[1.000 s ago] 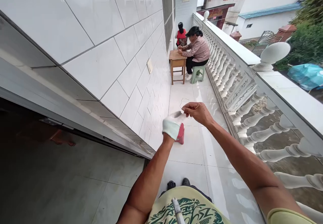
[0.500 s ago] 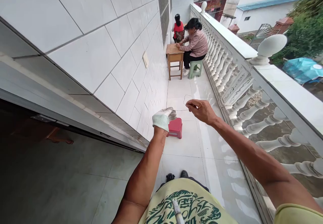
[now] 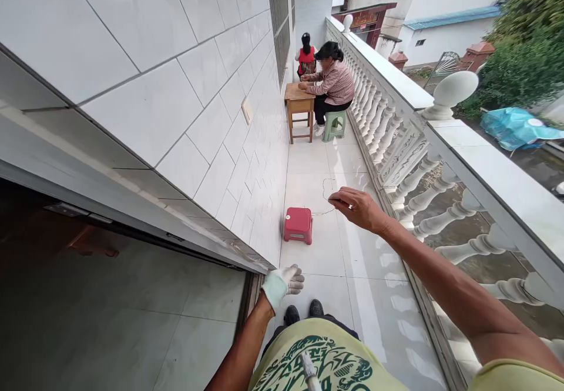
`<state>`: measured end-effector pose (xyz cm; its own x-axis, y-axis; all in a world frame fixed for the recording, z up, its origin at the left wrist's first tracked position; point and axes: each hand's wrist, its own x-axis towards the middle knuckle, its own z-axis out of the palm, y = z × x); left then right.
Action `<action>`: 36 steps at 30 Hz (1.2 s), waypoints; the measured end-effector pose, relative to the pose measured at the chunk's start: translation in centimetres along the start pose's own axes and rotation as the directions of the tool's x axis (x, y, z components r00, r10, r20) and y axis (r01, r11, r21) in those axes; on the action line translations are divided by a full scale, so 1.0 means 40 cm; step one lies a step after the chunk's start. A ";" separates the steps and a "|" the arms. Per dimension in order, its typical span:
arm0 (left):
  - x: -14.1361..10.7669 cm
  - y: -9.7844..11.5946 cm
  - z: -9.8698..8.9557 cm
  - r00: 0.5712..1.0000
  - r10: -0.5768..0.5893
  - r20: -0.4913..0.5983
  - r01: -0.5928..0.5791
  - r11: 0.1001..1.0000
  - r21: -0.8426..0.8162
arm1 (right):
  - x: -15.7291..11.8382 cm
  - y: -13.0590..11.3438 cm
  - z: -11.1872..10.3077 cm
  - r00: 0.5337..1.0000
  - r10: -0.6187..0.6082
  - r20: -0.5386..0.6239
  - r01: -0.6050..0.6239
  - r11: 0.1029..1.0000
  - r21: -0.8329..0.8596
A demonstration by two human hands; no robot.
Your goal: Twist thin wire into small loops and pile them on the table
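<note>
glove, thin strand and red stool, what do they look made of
Glove: probably knitted fabric, matte, going by its soft, pale look and mint-green cuff.
Thin strand at the right hand: dark wire or thread, bending in loose curves; too fine to settle.
Red stool: likely moulded plastic, smooth, with rounded edges.

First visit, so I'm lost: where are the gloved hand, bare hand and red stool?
Gloved left hand [image 3: 288, 281], head view: its middle.
Bare right hand [image 3: 359, 209], head view: its middle.
Red stool [image 3: 298, 219], head view: top of the seat.
</note>
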<state>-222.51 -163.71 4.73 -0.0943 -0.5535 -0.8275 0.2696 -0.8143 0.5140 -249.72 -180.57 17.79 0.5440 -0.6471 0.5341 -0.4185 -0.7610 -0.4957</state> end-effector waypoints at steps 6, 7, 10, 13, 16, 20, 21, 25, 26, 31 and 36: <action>-0.068 0.076 -0.008 0.941 0.307 -0.145 -0.311 0.950 -0.006 | -0.042 -0.062 0.047 0.992 -0.047 0.118 0.038 0.996 0.082; -0.089 0.092 -0.012 0.901 0.421 -0.109 -0.424 0.906 -0.006 | -0.050 -0.089 0.070 0.985 -0.072 0.154 0.053 0.991 0.123; -0.159 0.125 -0.043 0.839 0.534 -0.101 -0.538 0.842 -0.021 | -0.072 -0.196 0.166 0.936 -0.169 0.307 0.084 0.959 0.271; -0.241 0.130 -0.116 0.840 0.532 -0.108 -0.529 0.847 0.064 | -0.081 -0.315 0.289 0.850 -0.326 0.412 0.170 0.912 0.372; -0.343 0.105 -0.240 0.826 0.522 -0.215 -0.510 0.853 0.109 | -0.063 -0.427 0.427 0.801 -0.425 0.421 0.217 0.862 0.459; -0.507 0.028 -0.459 0.741 0.524 -0.420 -0.543 0.836 0.084 | -0.012 -0.591 0.629 0.773 -0.493 0.400 0.202 0.788 0.581; -0.550 0.003 -0.516 0.722 0.520 -0.458 -0.546 0.834 0.086 | 0.002 -0.637 0.681 0.759 -0.517 0.395 0.200 0.763 0.614; -0.698 -0.098 -0.726 0.655 0.496 -0.570 -0.493 0.852 0.175 | 0.058 -0.835 0.880 0.674 -0.601 0.429 0.170 0.692 0.702; -0.728 -0.120 -0.773 0.632 0.494 -0.597 -0.476 0.855 0.204 | 0.074 -0.884 0.924 0.650 -0.613 0.449 0.147 0.681 0.717; -0.835 -0.228 -0.970 0.440 0.480 -0.759 -0.538 0.817 0.205 | 0.163 -1.094 1.109 0.521 -0.680 0.516 0.003 0.606 0.796; -0.868 -0.305 -1.141 0.343 0.306 -0.888 -0.628 0.777 0.025 | 0.242 -1.240 1.296 0.372 -0.762 0.530 0.022 0.579 0.815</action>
<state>-178.78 -126.60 16.87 0.9013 -0.2836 -0.3275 0.2451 -0.2896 0.9253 -185.99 -146.70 12.04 0.9070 0.3632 0.2131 0.3629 -0.4172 -0.8332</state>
